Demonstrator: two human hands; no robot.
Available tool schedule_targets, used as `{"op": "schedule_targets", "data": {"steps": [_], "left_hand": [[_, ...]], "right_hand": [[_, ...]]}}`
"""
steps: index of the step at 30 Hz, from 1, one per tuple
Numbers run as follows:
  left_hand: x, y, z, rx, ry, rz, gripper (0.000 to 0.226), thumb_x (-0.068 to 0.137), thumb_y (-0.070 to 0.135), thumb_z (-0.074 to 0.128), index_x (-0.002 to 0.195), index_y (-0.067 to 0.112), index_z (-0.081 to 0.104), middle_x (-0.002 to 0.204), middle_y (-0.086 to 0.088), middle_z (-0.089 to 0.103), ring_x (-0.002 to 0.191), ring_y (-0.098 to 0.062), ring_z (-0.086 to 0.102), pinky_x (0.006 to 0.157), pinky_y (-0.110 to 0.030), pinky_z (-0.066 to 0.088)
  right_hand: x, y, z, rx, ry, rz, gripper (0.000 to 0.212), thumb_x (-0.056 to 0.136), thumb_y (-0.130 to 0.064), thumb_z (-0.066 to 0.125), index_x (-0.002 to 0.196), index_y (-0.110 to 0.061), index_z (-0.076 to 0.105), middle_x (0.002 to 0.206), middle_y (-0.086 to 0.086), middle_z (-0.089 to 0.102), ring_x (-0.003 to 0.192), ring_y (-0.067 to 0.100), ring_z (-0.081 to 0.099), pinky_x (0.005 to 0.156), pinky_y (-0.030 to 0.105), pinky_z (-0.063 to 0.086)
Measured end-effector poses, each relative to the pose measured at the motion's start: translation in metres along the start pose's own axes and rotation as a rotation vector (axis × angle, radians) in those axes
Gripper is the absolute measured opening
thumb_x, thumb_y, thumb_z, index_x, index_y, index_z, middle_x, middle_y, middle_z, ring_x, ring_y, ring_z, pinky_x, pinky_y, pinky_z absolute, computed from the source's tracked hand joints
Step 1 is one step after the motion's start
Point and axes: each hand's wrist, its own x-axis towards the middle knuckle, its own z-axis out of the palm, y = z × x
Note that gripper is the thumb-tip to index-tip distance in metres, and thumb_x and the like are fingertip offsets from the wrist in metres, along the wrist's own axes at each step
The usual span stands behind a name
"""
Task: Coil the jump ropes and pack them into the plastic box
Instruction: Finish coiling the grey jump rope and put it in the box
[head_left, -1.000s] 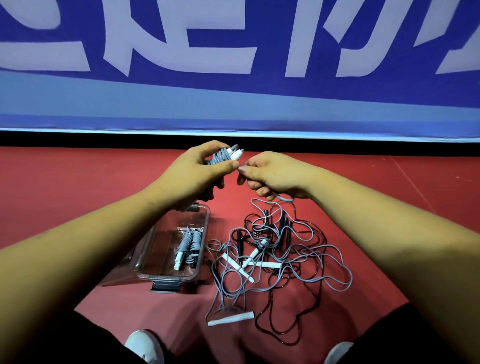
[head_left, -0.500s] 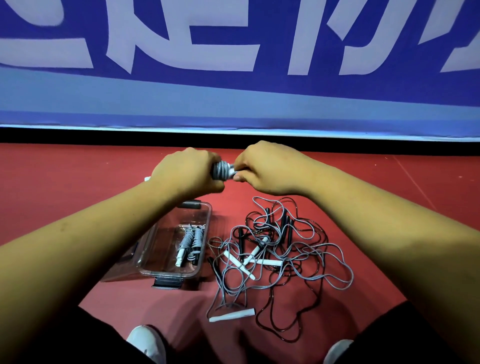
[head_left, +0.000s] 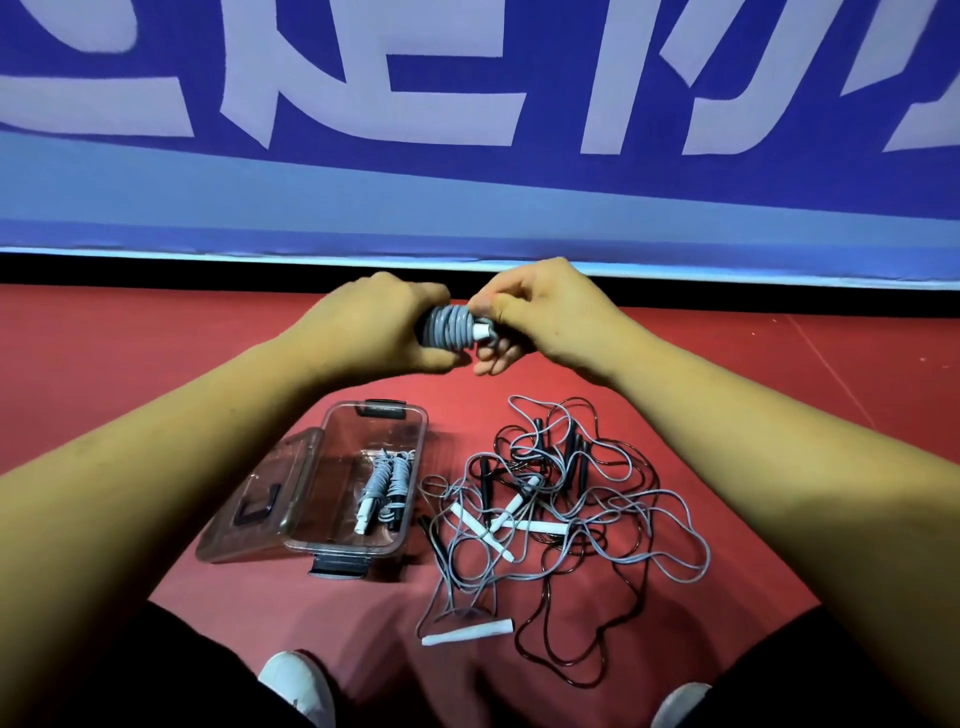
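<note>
My left hand (head_left: 374, 325) grips the coiled grey jump rope (head_left: 448, 327), probably to keep its turns tight, while my right hand (head_left: 540, 317) pinches its end beside the white handle (head_left: 482, 331), above the open plastic box (head_left: 423, 452).

grey coil (head_left: 451, 326): held aloft | loose ropes (head_left: 535, 527): tangled, floor | plastic box (head_left: 343, 467): open, holds coils

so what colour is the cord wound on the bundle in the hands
Grey, wound around a white handle; the cord shows best in the head view.
</note>
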Motion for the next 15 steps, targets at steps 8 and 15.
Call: {"op": "schedule_targets", "data": {"steps": [8,15], "left_hand": [[-0.009,0.008,-0.005,-0.435,0.151,0.008,0.064,0.072,0.067,0.071,0.120,0.029,0.052,0.079,0.003,0.064,0.065,-0.023,0.054,0.058,-0.038,0.049],[-0.007,0.026,0.004,-1.044,0.133,-0.188,0.030,0.087,0.035,0.065,0.117,0.036,0.066,0.071,-0.005,0.056,0.049,-0.020,0.045,0.048,-0.029,0.038]], "right_hand": [[0.006,0.002,-0.001,0.328,0.062,0.175,0.025,0.099,-0.022,0.053,0.078,-0.008,0.055,0.047,-0.001,0.046,0.038,0.011,0.047,0.040,0.020,0.041],[0.013,0.009,0.001,0.377,0.120,0.215,0.020,0.099,-0.015,0.054,0.085,-0.015,0.039,0.054,0.004,0.042,0.037,0.009,0.025,0.043,0.018,0.017]]}}
